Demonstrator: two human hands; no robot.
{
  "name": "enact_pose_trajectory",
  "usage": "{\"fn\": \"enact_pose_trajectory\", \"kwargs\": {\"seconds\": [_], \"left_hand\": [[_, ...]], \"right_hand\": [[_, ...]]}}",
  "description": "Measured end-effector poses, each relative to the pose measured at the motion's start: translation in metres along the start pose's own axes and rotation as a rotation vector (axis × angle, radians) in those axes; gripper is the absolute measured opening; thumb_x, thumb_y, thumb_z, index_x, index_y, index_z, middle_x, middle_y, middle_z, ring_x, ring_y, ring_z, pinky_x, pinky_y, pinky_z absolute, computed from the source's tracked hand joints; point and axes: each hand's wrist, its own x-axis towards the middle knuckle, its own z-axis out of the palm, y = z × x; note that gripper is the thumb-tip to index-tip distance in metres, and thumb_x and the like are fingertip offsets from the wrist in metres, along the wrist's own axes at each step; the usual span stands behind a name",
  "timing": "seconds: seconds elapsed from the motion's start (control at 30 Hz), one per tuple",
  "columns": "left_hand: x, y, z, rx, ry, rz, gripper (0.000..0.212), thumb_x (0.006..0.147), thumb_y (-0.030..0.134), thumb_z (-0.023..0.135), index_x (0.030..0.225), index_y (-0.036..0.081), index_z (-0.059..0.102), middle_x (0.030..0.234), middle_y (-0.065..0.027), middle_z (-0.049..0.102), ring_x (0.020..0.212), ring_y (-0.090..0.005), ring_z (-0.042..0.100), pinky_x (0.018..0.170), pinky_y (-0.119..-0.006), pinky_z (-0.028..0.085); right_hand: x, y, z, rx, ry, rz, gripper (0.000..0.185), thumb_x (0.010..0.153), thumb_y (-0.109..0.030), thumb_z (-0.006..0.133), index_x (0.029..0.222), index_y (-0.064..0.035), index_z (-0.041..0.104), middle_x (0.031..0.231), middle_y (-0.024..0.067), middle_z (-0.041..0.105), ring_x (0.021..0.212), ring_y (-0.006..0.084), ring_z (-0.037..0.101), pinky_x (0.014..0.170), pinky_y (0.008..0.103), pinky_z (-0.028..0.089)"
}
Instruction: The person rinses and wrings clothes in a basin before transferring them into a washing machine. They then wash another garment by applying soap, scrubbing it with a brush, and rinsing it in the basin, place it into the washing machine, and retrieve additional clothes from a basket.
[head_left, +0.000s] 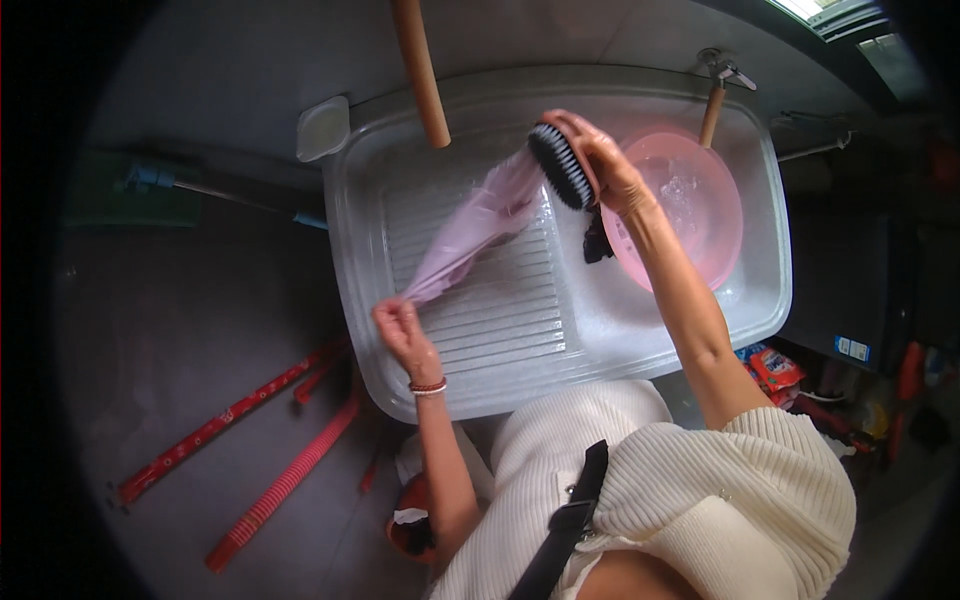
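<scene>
My left hand (403, 336) is closed around one end of a wet, pale pink cloth (472, 234), near the left edge of a laundry sink (600, 315). The cloth stretches up and right, bunched, above the ribbed washboard (495, 315) moulded into the sink. An oval scrub brush (561, 166) with dark and pale bristles is in my right hand (611, 165), bristles tilted toward the cloth. The cloth's far end runs behind the brush; whether the right hand also pinches it is hidden. A small black cloth (597, 238) lies below the brush.
A pink plastic basin (720, 225) holding water stands in the sink's right side, under a wall tap (726, 71) with a tan hose (711, 116). Another tan pipe (424, 82) hangs above the sink. A whitish container (324, 129) sits at its back-left corner. Red wrapped poles (225, 420) lean at left.
</scene>
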Motion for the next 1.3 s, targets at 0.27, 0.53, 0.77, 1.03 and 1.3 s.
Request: {"fn": "enact_pose_trajectory", "kwargs": {"seconds": [0.27, 0.53, 0.77, 1.03, 1.3], "left_hand": [[-0.010, 0.056, -0.012, 0.288, -0.016, 0.347, 0.010, 0.085, 0.007, 0.048, 0.089, 0.000, 0.042, 0.099, -0.0166, 0.050, 0.091, -0.0257, 0.048, 0.084, -0.033, 0.037], [-0.052, -0.004, -0.008, 0.582, -0.473, 0.123, 0.017, 0.070, -0.003, 0.057, 0.084, 0.000, 0.049, 0.099, -0.0172, 0.049, 0.094, -0.0321, 0.049, 0.084, -0.038, 0.038], [0.045, -0.003, -0.006, 0.581, -0.213, 0.196, 0.020, 0.071, -0.002, 0.056, 0.091, -0.002, 0.053, 0.092, -0.0140, 0.052, 0.089, -0.0309, 0.051, 0.079, -0.037, 0.041], [0.225, 0.020, 0.017, 0.862, -0.130, 0.718, 0.040, 0.071, 0.006, 0.061, 0.109, -0.002, 0.050, 0.105, -0.0198, 0.050, 0.101, -0.0336, 0.047, 0.091, -0.040, 0.036], [0.318, -0.010, 0.051, 1.409, -0.479, 0.437, 0.045, 0.079, 0.038, 0.053, 0.114, 0.009, 0.052, 0.118, -0.0145, 0.046, 0.109, -0.0313, 0.045, 0.087, -0.046, 0.038]], "right_hand": [[-0.002, -0.039, -0.012, -0.142, -0.024, -0.107, 0.051, 0.069, -0.017, 0.050, 0.117, 0.0008, 0.046, 0.110, 0.0098, 0.054, 0.095, 0.0150, 0.054, 0.083, 0.0247, 0.044], [-0.064, 0.053, -0.077, -0.627, 0.251, 0.384, 0.050, 0.072, -0.022, 0.051, 0.118, -0.0045, 0.048, 0.088, 0.0067, 0.059, 0.074, 0.0124, 0.055, 0.065, 0.0224, 0.043], [-0.080, 0.069, -0.077, -0.497, 0.267, 0.474, 0.046, 0.072, -0.022, 0.051, 0.115, -0.0038, 0.049, 0.074, 0.0013, 0.054, 0.059, 0.0084, 0.050, 0.050, 0.0205, 0.038], [-0.076, 0.079, -0.057, -0.450, 0.396, 0.452, 0.043, 0.072, -0.018, 0.051, 0.112, -0.0021, 0.050, 0.072, -0.0010, 0.052, 0.051, 0.0058, 0.042, 0.043, 0.0194, 0.029], [-0.088, 0.087, -0.061, -0.519, 0.505, 0.432, 0.047, 0.068, -0.017, 0.058, 0.111, -0.0009, 0.052, 0.091, 0.0103, 0.058, 0.077, 0.0167, 0.055, 0.066, 0.0255, 0.044]]}}
